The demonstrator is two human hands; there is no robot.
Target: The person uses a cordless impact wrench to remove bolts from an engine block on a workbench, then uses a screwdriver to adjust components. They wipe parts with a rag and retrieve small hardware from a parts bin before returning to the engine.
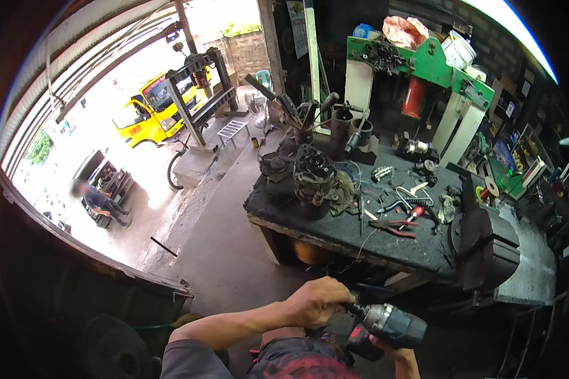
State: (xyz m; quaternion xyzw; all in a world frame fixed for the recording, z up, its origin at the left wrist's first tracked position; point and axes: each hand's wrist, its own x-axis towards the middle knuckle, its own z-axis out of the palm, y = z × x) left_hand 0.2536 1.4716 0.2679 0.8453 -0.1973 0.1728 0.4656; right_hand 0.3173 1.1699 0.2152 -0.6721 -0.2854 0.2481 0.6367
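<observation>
My right hand (392,349) is wrapped round the handle of a cordless impact wrench (395,325), a dark-bodied power tool with a grey metal nose. The tool lies level in front of my body, its nose pointing left. Closed fingers of my left hand (319,302) grip the dark piece at the front end of the nose; most of that piece is hidden by the fingers. Both hands are below the front edge of the workbench (335,237), apart from it.
Red-handled pliers (395,228), a red screwdriver (413,215) and greasy engine parts (313,174) lie on the bench. A bench vise (487,246) juts out at its right end. Behind stands a green press frame (417,60). Outside are a yellow truck (161,104) and a person (101,201).
</observation>
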